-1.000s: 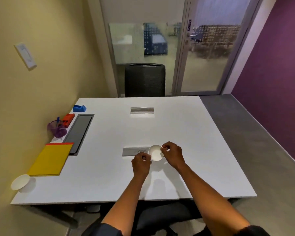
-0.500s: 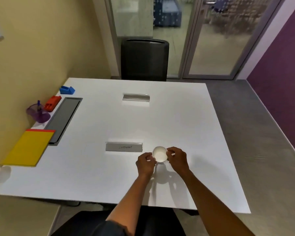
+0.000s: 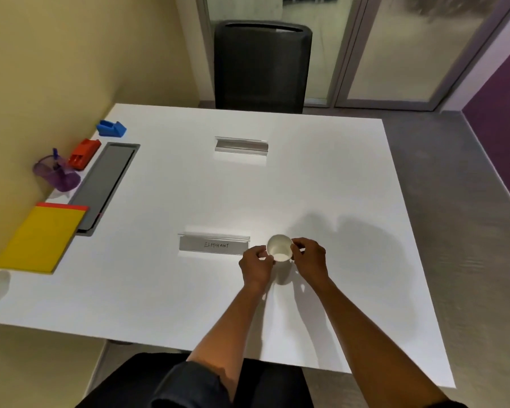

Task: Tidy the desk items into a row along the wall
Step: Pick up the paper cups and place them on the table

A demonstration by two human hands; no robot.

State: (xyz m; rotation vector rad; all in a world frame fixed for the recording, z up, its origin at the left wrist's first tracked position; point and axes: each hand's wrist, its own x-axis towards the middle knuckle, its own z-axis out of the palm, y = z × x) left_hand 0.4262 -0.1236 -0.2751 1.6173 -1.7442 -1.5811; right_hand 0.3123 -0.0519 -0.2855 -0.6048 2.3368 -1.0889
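**White cup held in both hands, not yet carried to the wall**

The left hand (image 3: pixel 255 267) and the right hand (image 3: pixel 309 259) each pinch the rim of a small white paper cup (image 3: pixel 279 248) from opposite sides, fingers curled onto it, at the near middle of the white table (image 3: pixel 321 184). Whether the cup's base rests on the tabletop or is just lifted cannot be told.

At nine o'clock from the cup, just beside the left hand, lies a name plate (image 3: pixel 214 245); a second plate (image 3: pixel 241 146) lies at twelve o'clock, well apart. Along the yellow wall at nine to ten o'clock sit a yellow pad (image 3: pixel 40 238), a purple pen holder (image 3: pixel 56 173), a red item (image 3: pixel 84 153) and a blue item (image 3: pixel 111 128).

The step in hand looks like gathering the cup. The next move would likely carry it toward nine o'clock, clearing the near plate, to a free spot in the wall row.
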